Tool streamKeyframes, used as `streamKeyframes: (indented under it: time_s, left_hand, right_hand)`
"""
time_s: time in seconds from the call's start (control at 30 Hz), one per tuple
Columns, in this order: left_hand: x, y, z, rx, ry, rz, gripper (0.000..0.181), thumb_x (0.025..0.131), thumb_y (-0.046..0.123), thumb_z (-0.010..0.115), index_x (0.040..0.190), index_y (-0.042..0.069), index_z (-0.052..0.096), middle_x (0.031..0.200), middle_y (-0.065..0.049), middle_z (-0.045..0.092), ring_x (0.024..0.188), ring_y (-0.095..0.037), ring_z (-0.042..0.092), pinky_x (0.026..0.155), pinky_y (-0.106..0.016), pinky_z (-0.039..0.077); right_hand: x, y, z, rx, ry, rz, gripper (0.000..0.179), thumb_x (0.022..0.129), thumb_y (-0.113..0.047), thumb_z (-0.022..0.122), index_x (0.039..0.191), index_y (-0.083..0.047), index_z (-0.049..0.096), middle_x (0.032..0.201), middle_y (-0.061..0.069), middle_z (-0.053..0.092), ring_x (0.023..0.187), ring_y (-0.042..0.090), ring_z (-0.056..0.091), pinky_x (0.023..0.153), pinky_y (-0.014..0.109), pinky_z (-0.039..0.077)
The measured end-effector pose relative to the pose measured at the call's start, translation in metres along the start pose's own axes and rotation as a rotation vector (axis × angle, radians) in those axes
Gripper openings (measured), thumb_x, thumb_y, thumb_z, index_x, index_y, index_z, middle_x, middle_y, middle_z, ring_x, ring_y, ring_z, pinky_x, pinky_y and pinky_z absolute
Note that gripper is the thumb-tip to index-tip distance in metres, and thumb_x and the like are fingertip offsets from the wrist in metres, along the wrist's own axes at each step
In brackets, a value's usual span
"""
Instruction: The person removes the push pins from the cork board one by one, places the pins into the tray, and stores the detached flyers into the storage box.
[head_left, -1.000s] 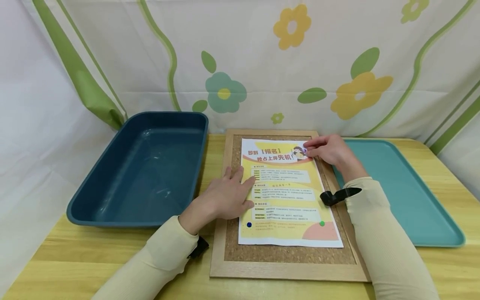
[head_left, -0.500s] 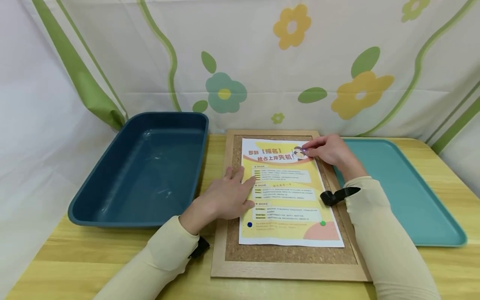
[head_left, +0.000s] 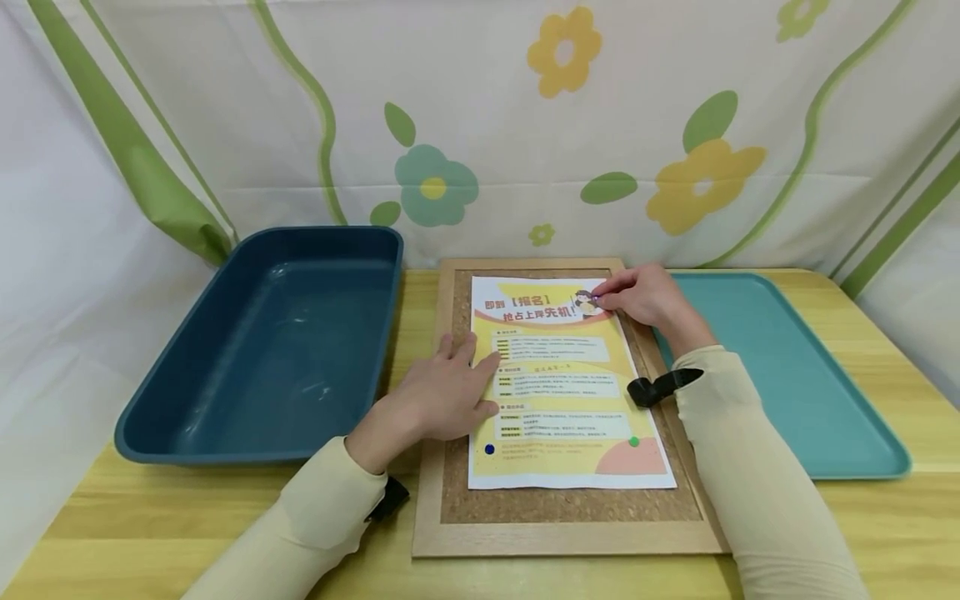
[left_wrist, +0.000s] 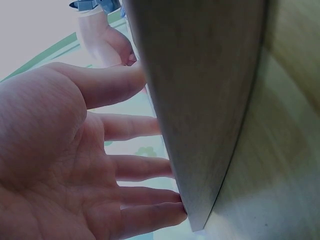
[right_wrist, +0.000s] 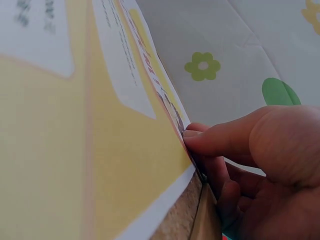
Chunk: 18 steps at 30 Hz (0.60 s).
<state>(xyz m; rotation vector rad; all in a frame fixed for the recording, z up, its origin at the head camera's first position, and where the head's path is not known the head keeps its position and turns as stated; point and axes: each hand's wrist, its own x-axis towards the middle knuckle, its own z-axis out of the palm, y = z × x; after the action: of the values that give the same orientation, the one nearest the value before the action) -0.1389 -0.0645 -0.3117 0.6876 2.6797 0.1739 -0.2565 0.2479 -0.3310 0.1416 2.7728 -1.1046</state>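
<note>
Two arms in cream sleeves (head_left: 757, 467) reach over a wooden table (head_left: 915, 533), black straps (head_left: 663, 385) at the wrists; between them lies a wood-framed corkboard (head_left: 570, 507), its far edge near the table's back edge, with a yellow and white poster (head_left: 558, 392) flat on the cork; the left hand (head_left: 442, 392) lies across the board's left edge, fingers spread apart and reaching the poster's left edge; the right hand (head_left: 641, 297) comes in over the board's right edge near its top corner, thumb and finger clamped on a purple pin (head_left: 596, 297) at the poster's top right corner, though they cover most of it and I cannot tell whether its point is in the cork. A blue pin (head_left: 489, 449) sits near the poster's bottom left corner, a green pin (head_left: 633, 442) near its bottom right; a dark blue tub (head_left: 270, 367) stands at the table's left edge; a teal tray (head_left: 795, 383) lies just beside the board's right edge; a flowered white curtain (head_left: 510, 125) hangs along the table's back edge.
</note>
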Motion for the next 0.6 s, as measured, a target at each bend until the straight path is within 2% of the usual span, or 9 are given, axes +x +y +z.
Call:
streamKeyframes:
  time_s: [0.6]
  left_hand:
    - [-0.0012,-0.0004,0.0000,0.006,0.007,0.010,0.067,0.109,0.042,0.057,0.168,0.019,0.035,0.177,-0.023,0.018,0.162,-0.051,0.017,0.117,-0.064,0.044]
  right_hand:
    - [-0.0002,-0.0028,-0.0005,0.000,-0.005,0.025,0.023,0.101,-0.027,0.074,0.117,-0.011,0.082,0.135,0.017,0.067,0.123,0.035,0.053,0.100,0.046,0.043]
